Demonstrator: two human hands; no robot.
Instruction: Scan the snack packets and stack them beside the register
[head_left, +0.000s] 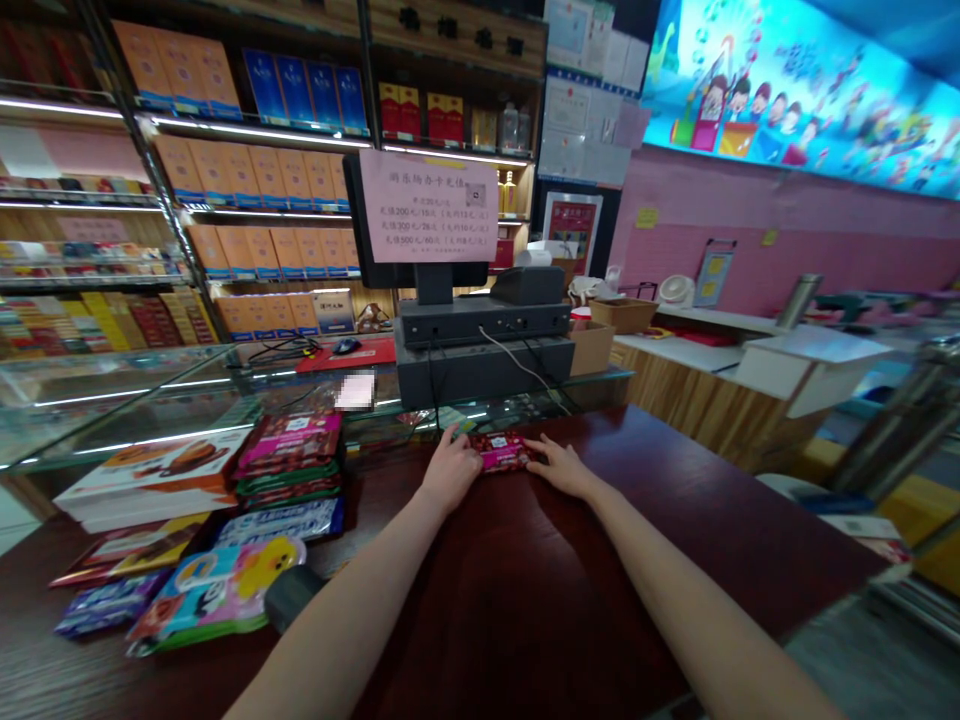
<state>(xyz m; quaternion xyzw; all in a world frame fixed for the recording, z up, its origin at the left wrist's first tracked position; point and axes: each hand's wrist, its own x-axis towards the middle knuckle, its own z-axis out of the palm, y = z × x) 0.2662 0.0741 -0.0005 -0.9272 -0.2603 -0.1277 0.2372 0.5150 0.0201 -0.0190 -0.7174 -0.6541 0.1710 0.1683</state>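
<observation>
A small pink and dark red snack packet (502, 453) lies at the far side of the dark wooden counter (517, 590), its printed face up. My left hand (452, 468) is closed on its left end, the index finger pointing forward. At the right end, my right hand (561, 466) pinches the edge between thumb and fingers. Left of my hands is a stack of similar pink packets (291, 445). In front of that stack lie a blue and white packet (285, 522) and a colourful bag with a yellow duck (225, 590).
White and orange boxes (161, 475) are piled at the left. A dark grey handheld device (292, 597) lies beside my left forearm. Beyond the counter stand a cash register (484, 350) and a screen with a pink notice (431, 210). Shelves of boxed goods (247, 175) fill the back.
</observation>
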